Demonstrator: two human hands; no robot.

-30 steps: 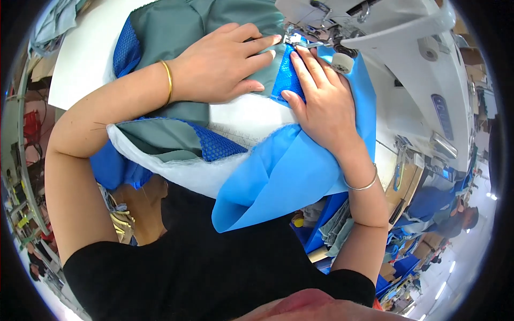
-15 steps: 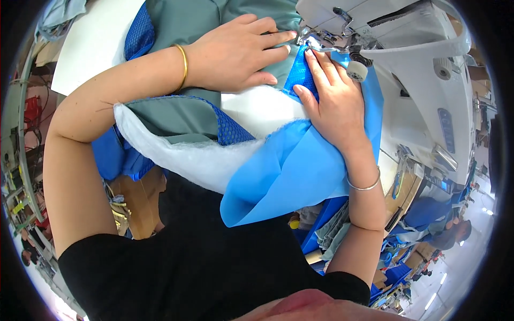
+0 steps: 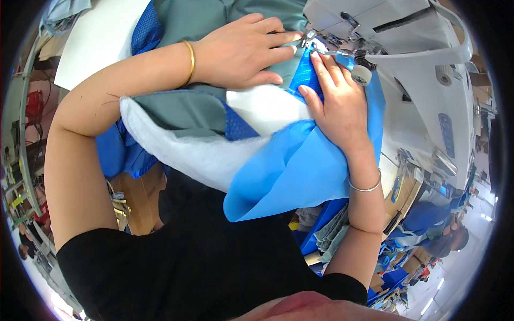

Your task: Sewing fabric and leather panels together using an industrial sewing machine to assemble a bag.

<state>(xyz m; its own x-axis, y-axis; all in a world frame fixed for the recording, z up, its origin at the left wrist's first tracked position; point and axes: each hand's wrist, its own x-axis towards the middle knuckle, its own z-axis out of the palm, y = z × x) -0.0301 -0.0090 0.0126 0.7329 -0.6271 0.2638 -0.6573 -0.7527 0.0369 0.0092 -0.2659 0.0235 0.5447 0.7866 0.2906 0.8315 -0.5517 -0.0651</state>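
My left hand (image 3: 249, 51) lies flat with fingers stretched over grey-green fabric (image 3: 193, 24), its fingertips close to the presser foot (image 3: 308, 38) of a sewing machine (image 3: 407, 59). To its right my right hand (image 3: 342, 101) presses down with fingers extended on a blue textured fabric piece (image 3: 306, 74) at the foot. Light blue fabric (image 3: 294, 166) passes under that hand and folds down over the table's near edge. White padding (image 3: 187, 155) shows along the lower edge of the layered fabric. The needle itself is too small to make out.
A white worktable (image 3: 91, 45) carries the fabric. Several folded grey cloths (image 3: 334, 224) sit low at the right, beside a wooden ledge (image 3: 405, 198) with tools. Bundled blue fabric (image 3: 115, 152) hangs beside my left forearm. Other people are in the background at the right.
The whole view has shifted slightly right. Both hands keep their flat pose at the machine, and the blue textured flap near the padding shows less than before.
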